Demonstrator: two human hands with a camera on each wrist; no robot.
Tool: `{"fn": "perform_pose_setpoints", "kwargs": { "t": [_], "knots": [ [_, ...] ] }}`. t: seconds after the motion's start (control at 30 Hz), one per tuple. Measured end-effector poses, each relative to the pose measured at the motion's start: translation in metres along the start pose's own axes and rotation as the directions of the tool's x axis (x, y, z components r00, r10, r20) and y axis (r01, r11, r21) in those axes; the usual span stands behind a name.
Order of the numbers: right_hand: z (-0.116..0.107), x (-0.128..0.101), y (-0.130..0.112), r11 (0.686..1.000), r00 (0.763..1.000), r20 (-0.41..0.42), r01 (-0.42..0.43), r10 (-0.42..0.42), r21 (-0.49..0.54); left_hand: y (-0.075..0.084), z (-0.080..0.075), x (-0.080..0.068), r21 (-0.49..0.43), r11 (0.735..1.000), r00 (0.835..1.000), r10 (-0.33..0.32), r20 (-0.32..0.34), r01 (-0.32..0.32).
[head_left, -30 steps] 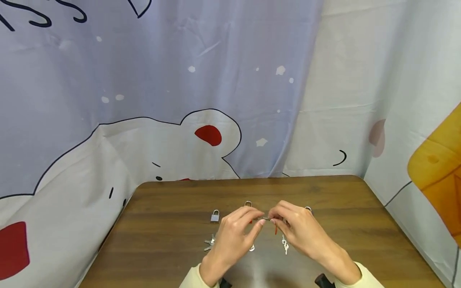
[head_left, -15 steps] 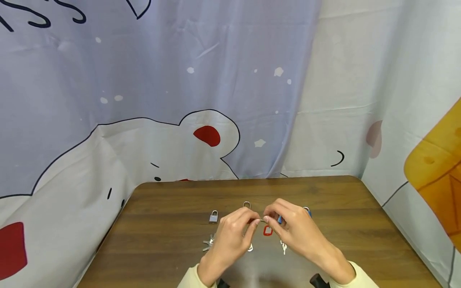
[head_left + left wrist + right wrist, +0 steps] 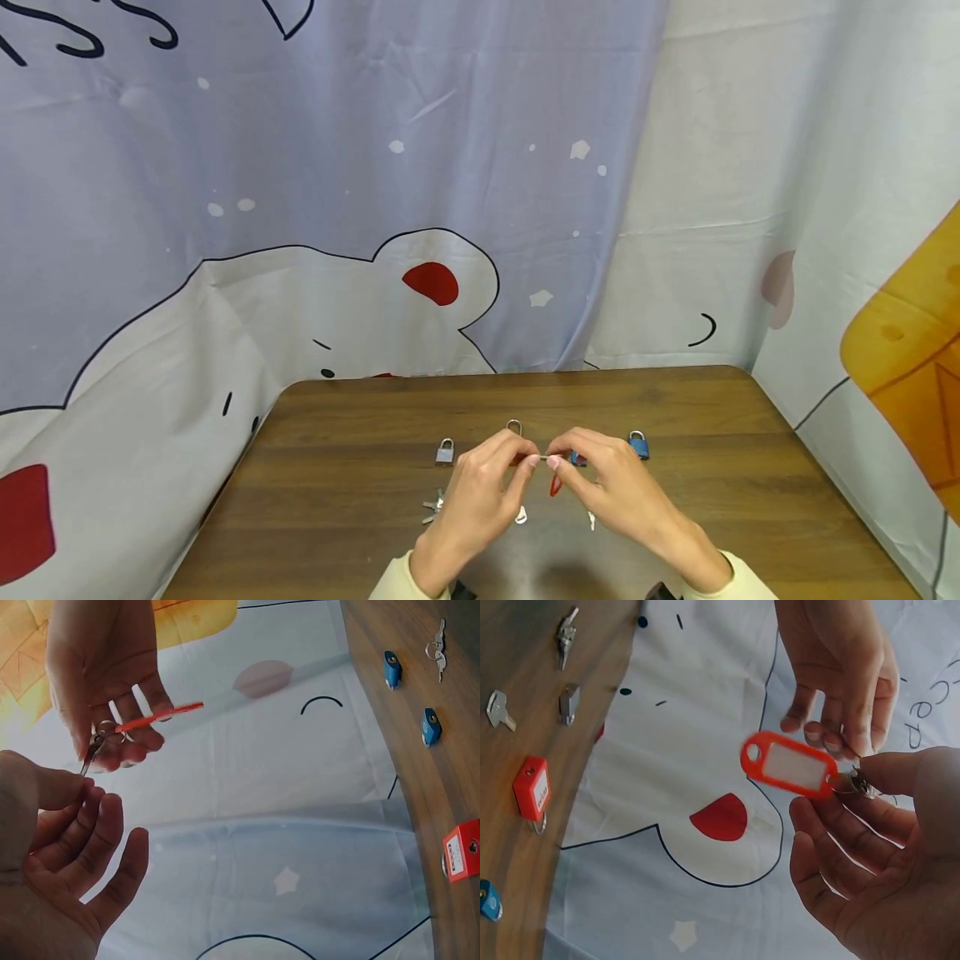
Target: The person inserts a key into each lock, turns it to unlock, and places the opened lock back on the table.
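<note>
Both hands are raised over the table and meet at a small metal key (image 3: 90,756) on a key ring (image 3: 109,731). My left hand (image 3: 483,483) pinches the thin end of the key between thumb and index finger. My right hand (image 3: 626,482) pinches the other end, where key and ring join; its fingers partly cover that metal. From the ring hangs a red key tag (image 3: 791,763) with a pale label, beside the right fingers. The left hand's other fingers are spread loosely in the left wrist view.
On the wooden table (image 3: 337,500) stand a grey padlock (image 3: 445,452), a red padlock (image 3: 532,789) and two blue padlocks (image 3: 392,670) (image 3: 430,727). Loose keys (image 3: 433,505) lie left of the hands, with another key pair (image 3: 438,651) on the right. A printed curtain (image 3: 300,167) hangs behind.
The red tag has swung from facing the head camera to nearly edge-on. My right hand has shifted slightly left, uncovering the blue padlock at right. Both hands keep their pinch.
</note>
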State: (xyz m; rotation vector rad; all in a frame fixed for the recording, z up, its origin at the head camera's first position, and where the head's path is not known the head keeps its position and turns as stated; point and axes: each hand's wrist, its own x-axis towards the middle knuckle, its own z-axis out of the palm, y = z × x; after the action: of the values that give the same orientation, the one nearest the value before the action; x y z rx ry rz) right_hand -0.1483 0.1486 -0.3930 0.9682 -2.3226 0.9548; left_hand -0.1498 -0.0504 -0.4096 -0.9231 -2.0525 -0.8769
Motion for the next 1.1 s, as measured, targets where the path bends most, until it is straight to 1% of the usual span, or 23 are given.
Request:
{"fn": "perform_pose_setpoints", "kwargs": {
  "t": [0.17, 0.27, 0.43, 0.53, 0.6, 0.73, 0.87, 0.97, 1.1],
  "knots": [
    [0.004, -0.004, -0.001, 1.0, 1.0, 0.003, -0.015, 0.015, 0.012, 0.0, 0.0, -0.001, -0.007, 1.0, 1.0, -0.012, -0.002, 0.012],
    [0.004, -0.005, -0.002, 1.0, 1.0, 0.007, 0.001, -0.001, 0.027, -0.001, 0.0, 0.0, -0.009, 1.0, 1.0, -0.017, -0.006, 0.017],
    [0.005, -0.008, -0.001, 0.995, 0.995, -0.001, 0.095, -0.095, -0.005, -0.001, -0.001, 0.001, -0.03, 0.999, 1.0, -0.017, -0.011, 0.017],
    [0.007, -0.009, 0.002, 0.987, 0.988, -0.024, 0.155, -0.156, -0.033, 0.0, -0.001, 0.001, -0.04, 0.999, 1.0, -0.017, -0.005, 0.017],
    [0.008, -0.01, 0.003, 0.983, 0.983, -0.043, 0.176, -0.178, -0.051, 0.0, -0.001, 0.001, -0.042, 0.999, 1.0, -0.021, 0.003, 0.021],
    [0.009, -0.013, 0.005, 0.984, 0.983, -0.064, 0.166, -0.171, -0.067, -0.001, 0.0, 0.001, -0.045, 0.998, 0.998, -0.053, 0.033, 0.054],
    [0.006, -0.016, 0.007, 0.988, 0.987, -0.069, 0.14, -0.145, -0.07, -0.005, 0.002, 0.003, -0.037, 0.994, 0.993, -0.104, 0.053, 0.106],
    [0.001, -0.019, 0.01, 0.988, 0.989, -0.07, 0.126, -0.132, -0.09, -0.009, 0.006, 0.005, -0.005, 0.99, 0.988, -0.142, 0.057, 0.142],
    [-0.008, -0.023, 0.014, 0.988, 0.992, -0.072, 0.098, -0.108, -0.121, -0.016, 0.018, 0.009, 0.051, 0.985, 0.982, -0.171, 0.076, 0.167]
  ]
}}
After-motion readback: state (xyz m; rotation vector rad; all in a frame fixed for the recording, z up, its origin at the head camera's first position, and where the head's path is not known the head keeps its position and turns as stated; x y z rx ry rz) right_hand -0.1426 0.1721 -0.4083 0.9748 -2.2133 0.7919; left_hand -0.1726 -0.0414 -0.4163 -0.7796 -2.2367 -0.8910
